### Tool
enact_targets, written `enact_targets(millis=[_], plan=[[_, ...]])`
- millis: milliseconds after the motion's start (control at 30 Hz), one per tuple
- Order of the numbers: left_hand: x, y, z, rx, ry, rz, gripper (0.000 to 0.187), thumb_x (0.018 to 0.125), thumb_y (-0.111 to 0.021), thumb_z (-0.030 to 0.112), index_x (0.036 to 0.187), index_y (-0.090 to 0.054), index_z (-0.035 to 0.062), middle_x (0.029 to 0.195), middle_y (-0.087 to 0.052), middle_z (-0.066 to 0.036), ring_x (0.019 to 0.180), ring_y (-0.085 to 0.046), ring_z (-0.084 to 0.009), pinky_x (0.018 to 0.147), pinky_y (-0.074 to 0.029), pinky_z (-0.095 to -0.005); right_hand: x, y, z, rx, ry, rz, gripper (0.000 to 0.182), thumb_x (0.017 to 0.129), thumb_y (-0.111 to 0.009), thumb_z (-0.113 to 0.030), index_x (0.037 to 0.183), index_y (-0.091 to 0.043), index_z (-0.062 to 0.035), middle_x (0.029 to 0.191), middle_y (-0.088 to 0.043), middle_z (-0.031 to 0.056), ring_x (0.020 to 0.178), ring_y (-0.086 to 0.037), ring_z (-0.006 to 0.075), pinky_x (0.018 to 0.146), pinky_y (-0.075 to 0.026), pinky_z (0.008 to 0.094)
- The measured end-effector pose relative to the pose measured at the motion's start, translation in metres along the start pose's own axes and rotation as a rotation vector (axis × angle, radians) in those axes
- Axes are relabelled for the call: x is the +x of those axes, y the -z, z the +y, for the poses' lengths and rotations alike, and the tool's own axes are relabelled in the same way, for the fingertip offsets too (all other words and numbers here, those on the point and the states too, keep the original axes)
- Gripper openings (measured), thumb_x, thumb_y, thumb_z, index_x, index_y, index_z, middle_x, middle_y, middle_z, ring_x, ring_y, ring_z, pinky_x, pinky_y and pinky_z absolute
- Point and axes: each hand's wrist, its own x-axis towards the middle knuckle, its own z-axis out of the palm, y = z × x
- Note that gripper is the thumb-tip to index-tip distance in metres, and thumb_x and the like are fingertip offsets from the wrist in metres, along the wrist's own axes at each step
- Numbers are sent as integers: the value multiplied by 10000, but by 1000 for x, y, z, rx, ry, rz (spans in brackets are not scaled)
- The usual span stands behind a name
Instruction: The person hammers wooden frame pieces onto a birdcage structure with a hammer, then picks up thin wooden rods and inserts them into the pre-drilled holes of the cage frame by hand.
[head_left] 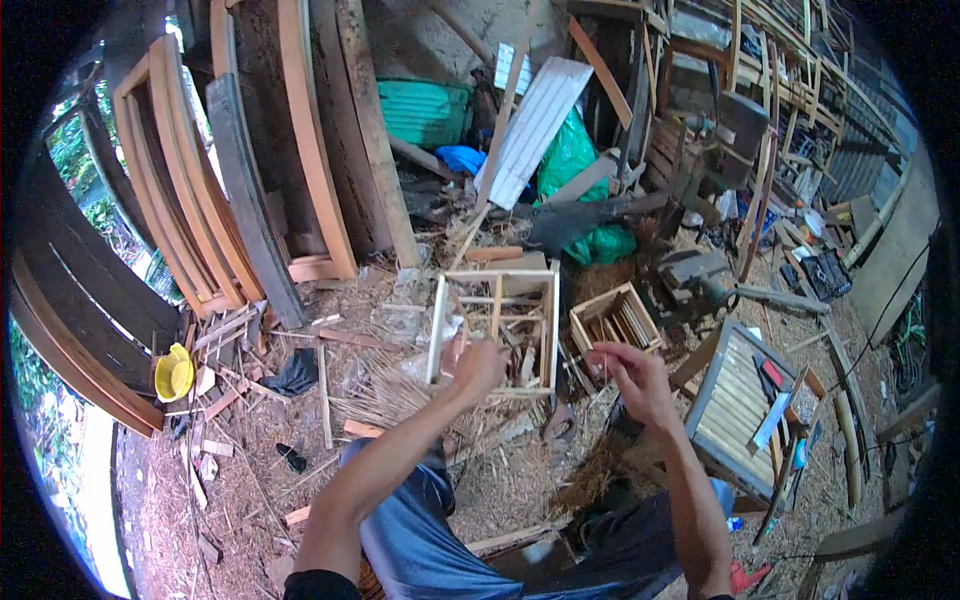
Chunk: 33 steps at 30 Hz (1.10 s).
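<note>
My left hand (480,368) is closed at the lower side of a pale wooden frame (550,335), which has thin slats across its middle. Its fingertips are partly hidden. To the right, my right hand (637,382) is raised, with thumb and forefinger brought close together in a pinch. Whatever lies between those fingertips is too small to make out. Just beyond the right hand stands a small wooden box (648,312) with slats inside.
At right, a slatted wooden bench (735,410) carries a handsaw (770,420) and other tools. A yellow bowl (174,374) sits at left near leaning door frames (310,150). Wood scraps and shavings cover the ground. Green sacking (575,165) and stacked timber stand behind.
</note>
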Motion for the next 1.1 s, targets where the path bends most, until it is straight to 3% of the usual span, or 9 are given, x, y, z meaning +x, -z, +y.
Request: enact_targets(millis=[133, 200, 433, 600, 667, 800, 933, 1000, 1100], plan=[[-23, 63, 34, 31, 57, -9, 295, 825, -625, 238, 822, -653, -56, 710, -634, -258, 698, -644, -428, 621, -520, -493, 14, -11, -22, -700, 643, 125, 96, 771, -660, -31, 863, -667, -56, 727, -566, 101, 632, -546, 320, 569, -436, 398], [-21, 66, 23, 55, 6, 7, 296, 803, -640, 239, 847, -657, -54, 698, -633, -250, 682, -638, -432, 632, -519, -494, 20, -24, -25, -738, 651, 159, 130, 779, -641, -51, 908, -651, -64, 742, -562, 121, 660, -566, 352, 576, -450, 436], [-2, 58, 5, 129, 13, -40, 294, 687, -668, 213, 884, -657, -4, 723, -637, -239, 770, -652, -385, 698, -508, -484, 22, -58, 26, -602, 60, 13, 134, 864, -574, -81, 992, -604, -51, 911, -655, 176, 839, -621, 395, 689, -490, 468], [3, 33, -9, -187, -144, -105, 333, 669, -662, 239, 957, -660, 72, 699, -651, -159, 763, -648, -332, 728, -491, -418, 20, -76, 50, -447, 111, 22, 78, 849, -582, -52, 913, -616, -23, 890, -648, 200, 826, -618, 412, 685, -484, 457], [4, 27, -1, -160, -61, -180, 361, 716, -726, 243, 1027, -652, 76, 857, -666, -163, 778, -657, -267, 742, -505, -377, 18, -77, 56, -451, -75, 1, 98, 829, -584, -21, 927, -594, -17, 870, -632, 216, 847, -601, 424, 709, -470, 462], [15, 34, 12, -180, -36, 33, 365, 701, -625, 176, 1030, -642, 18, 794, -657, -192, 805, -654, -320, 760, -490, -401, 19, -75, 62, -374, -46, 95, 165, 800, -582, 28, 957, -547, -13, 964, -563, 239, 890, -552, 429, 767, -438, 472], [17, 47, 36, -247, -35, 151, 302, 770, -568, 95, 1052, -628, 7, 897, -653, -213, 869, -631, -377, 765, -498, -434, 28, -64, 57, -418, 135, 240, 147, 825, -562, 7, 971, -550, -5, 946, -571, 224, 859, -568, 402, 738, -446, 434], [13, 37, 49, -223, -69, 355, 284, 781, -593, 123, 1019, -621, -29, 923, -637, -239, 869, -624, -390, 758, -484, -437, 30, -48, 47, -311, -190, 178, 118, 877, -585, -68, 969, -552, -2, 787, -603, 131, 689, -581, 218, 672, -455, 345], [8, 17, 66, -193, -37, 399, 248, 806, -564, 103, 1024, -580, -14, 924, -610, -223, 849, -605, -390, 732, -468, -459, 30, -31, 59, -19, -250, 174, 91, 930, -536, -82, 953, -546, 5, 742, -578, 45, 677, -548, 117, 642, -463, 311]])
